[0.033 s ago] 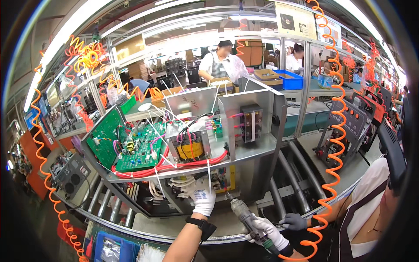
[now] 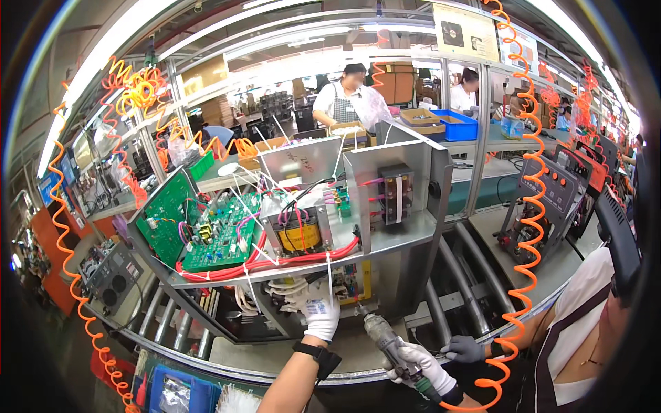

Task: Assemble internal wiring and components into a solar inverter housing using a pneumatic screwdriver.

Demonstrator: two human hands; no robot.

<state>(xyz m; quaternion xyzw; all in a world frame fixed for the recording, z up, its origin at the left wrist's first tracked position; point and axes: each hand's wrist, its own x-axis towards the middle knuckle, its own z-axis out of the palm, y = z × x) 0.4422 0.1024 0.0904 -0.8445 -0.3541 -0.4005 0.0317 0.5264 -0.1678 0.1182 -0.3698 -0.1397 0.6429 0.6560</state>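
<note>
A metal machine chassis (image 2: 303, 274) stands in front of me with its upper deck and lower bay exposed. My left hand (image 2: 321, 315), in a white glove, reaches into the lower bay beside a bundle of white cables (image 2: 284, 286). Its fingertips are hidden there, so I cannot tell what they grip. Wrapped in my gloved right hand (image 2: 421, 363) is a grey air screwdriver (image 2: 383, 336). The tool slants up and left, its bit pointing at the bay near a yellow-edged panel (image 2: 366, 281). Above sit green circuit boards (image 2: 219, 237), a yellow-wound transformer (image 2: 301, 234) and red cables (image 2: 275, 270).
An orange coiled hose (image 2: 530, 227) hangs at right and runs to the screwdriver. Close on the right is a co-worker's dark-gloved hand (image 2: 465, 349). Metal rollers (image 2: 463, 279) flank the chassis. A blue bin (image 2: 169, 391) lies at lower left. Another person (image 2: 351, 103) works across the bench.
</note>
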